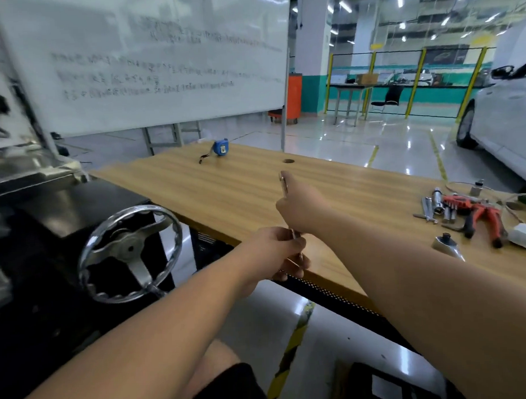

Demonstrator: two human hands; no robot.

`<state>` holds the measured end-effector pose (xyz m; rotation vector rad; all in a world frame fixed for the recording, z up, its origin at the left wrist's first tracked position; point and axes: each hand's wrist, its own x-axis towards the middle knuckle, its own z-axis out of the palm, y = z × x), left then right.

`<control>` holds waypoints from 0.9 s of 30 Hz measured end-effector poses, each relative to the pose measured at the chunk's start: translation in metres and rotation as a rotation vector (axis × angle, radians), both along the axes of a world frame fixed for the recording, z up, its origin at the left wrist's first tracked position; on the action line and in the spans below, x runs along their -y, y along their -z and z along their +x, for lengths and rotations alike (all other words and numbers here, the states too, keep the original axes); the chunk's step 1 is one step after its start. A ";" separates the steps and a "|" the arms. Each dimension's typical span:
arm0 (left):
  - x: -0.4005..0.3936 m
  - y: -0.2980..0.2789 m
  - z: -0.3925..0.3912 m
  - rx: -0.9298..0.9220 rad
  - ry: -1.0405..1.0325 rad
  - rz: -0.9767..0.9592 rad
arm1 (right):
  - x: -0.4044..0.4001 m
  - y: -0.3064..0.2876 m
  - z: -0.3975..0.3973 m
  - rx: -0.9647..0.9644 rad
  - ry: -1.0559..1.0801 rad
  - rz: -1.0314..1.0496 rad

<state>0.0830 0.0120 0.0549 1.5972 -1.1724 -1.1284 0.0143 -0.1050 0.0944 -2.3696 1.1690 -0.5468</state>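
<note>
Left hand [272,249], right hand [298,210]: outstretched, apparently gripping.

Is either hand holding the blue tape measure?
No: the blue tape measure lies far back on the table, while the left hand and right hand grip a slim metal tool.

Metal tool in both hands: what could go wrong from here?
1. The metal tool is held right by the table edge; if the left hand or right hand slips, it may drop to the floor.
2. The left forearm passes close to the handwheel and might knock it.
</note>
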 end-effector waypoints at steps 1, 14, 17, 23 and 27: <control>-0.010 -0.008 0.014 0.020 -0.035 -0.016 | -0.008 -0.006 0.019 0.068 -0.033 -0.008; -0.208 -0.117 0.178 0.560 -0.728 -0.176 | -0.206 -0.115 0.231 0.651 -0.744 0.132; -0.254 -0.134 0.202 0.675 -0.810 -0.147 | -0.246 -0.127 0.256 0.711 -0.888 0.231; -0.327 -0.147 0.245 0.810 -0.956 -0.134 | -0.310 -0.150 0.291 0.742 -1.100 0.588; -0.357 -0.146 0.264 0.833 -1.012 -0.108 | -0.341 -0.153 0.308 0.768 -1.169 0.815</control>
